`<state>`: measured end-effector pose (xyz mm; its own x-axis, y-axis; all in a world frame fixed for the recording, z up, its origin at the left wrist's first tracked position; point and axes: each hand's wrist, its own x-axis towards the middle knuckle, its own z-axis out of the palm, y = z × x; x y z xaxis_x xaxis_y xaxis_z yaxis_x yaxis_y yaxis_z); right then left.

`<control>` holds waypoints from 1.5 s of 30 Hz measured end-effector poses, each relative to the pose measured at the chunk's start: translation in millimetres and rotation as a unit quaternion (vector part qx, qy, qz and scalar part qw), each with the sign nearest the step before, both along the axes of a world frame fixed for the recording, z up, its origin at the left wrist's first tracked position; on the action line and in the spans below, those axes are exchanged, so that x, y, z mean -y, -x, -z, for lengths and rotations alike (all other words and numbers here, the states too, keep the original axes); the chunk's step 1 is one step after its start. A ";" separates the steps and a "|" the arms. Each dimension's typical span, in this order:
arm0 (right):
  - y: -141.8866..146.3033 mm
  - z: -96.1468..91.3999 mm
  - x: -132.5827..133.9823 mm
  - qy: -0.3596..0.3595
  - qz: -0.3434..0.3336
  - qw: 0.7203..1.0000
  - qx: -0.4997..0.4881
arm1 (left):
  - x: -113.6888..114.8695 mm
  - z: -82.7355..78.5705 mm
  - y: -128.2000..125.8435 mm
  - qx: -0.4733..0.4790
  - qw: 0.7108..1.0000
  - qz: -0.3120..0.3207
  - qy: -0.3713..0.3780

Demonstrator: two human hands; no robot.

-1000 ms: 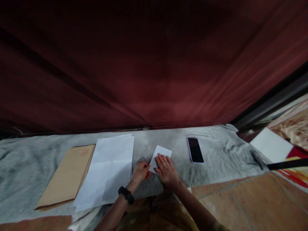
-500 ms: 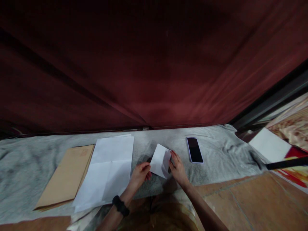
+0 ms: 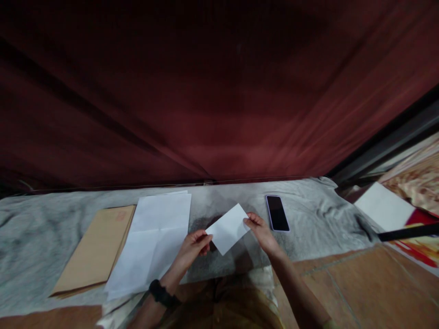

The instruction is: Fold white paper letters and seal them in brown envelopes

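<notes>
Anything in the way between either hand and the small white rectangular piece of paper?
Nothing visible. The left hand and right hand both pinch the small white rectangular piece of paper directly, at opposite ends. The dark-screened phone in a pale purple case lies outside that span, right of the paper.

The head camera looks forward and down (from above) toward the held paper (image 3: 228, 229).
</notes>
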<state>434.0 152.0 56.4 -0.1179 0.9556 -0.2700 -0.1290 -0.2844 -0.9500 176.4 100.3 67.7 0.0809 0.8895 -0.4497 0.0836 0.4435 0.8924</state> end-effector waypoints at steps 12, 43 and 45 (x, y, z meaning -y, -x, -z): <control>0.0 30.7 2.8 0.077 0.091 0.992 -0.040 | 8.8 9.5 -6.1 -0.169 0.968 -0.061 -0.175; 71.0 66.7 49.3 -0.353 -0.106 0.724 0.583 | 1.8 30.1 -21.6 -0.210 0.977 0.023 -0.019; 67.6 69.0 49.3 -0.364 -0.088 0.712 0.594 | 1.3 28.5 -21.8 -0.213 0.977 0.024 -0.016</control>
<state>366.4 102.7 -12.6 -0.3541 0.8920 0.2809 0.8656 0.4264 -0.2626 198.2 98.9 39.2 -0.0661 0.9033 -0.4238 0.4695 0.4029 0.7856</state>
